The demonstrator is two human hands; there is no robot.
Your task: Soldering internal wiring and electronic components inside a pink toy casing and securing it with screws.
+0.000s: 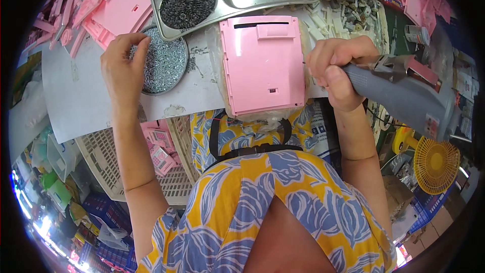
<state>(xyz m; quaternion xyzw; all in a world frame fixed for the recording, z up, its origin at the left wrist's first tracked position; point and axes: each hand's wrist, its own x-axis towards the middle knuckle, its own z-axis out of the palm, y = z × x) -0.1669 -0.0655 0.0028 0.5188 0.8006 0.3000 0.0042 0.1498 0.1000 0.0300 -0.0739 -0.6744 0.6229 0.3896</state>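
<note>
A pink plastic casing (260, 78) lies in front of me on a pad wrapped in clear plastic (216, 65). My right hand (341, 68) is wrapped round a grey electric screwdriver (399, 91), held beside the casing's right edge with its tip pointing left. At the left, my left hand (125, 68) is over the edge of a round dish of small silvery screws (164, 65). Its thumb and forefinger are pinched together, and whatever may be between them is too small to make out.
Behind the casing stands a metal compartment tray (265, 4) with dark springs (187, 7). Pink plastic parts (118, 7) pile up at the far left, small white parts (338, 23) at the far right. Below the table are a crate (103, 159) and a yellow fan (437, 164).
</note>
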